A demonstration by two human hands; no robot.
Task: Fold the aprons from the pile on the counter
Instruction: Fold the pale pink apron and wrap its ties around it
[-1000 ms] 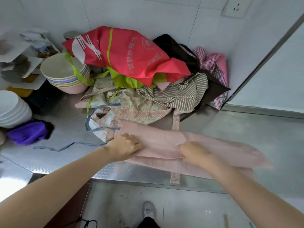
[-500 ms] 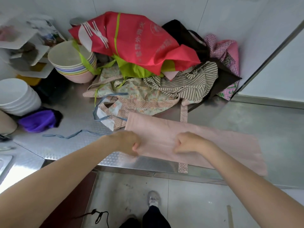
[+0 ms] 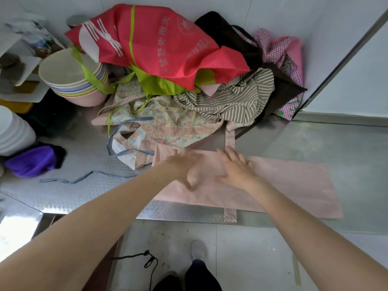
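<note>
Red apron (image 3: pixel 159 45) atop the pile carries pale printed characters, too blurry to read. Your left hand (image 3: pixel 184 166) & right hand (image 3: pixel 235 166), fists pinching cloth 0.5 s ago, now lie flat, fingers straight, on the pink apron (image 3: pixel 294 183) at the tabletop (image 3: pixel 336 141) front edge.

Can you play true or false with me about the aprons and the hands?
1. Both hands, left hand and right hand, lie flat on the pink apron. True.
2. The red apron tops the pile. True.
3. The pink apron hangs on the wall. False: it lies on the metal counter.
4. The purple cloth sits right of the pink apron. False: left.
5. The stacked bowls stand beside the pile. True.
</note>
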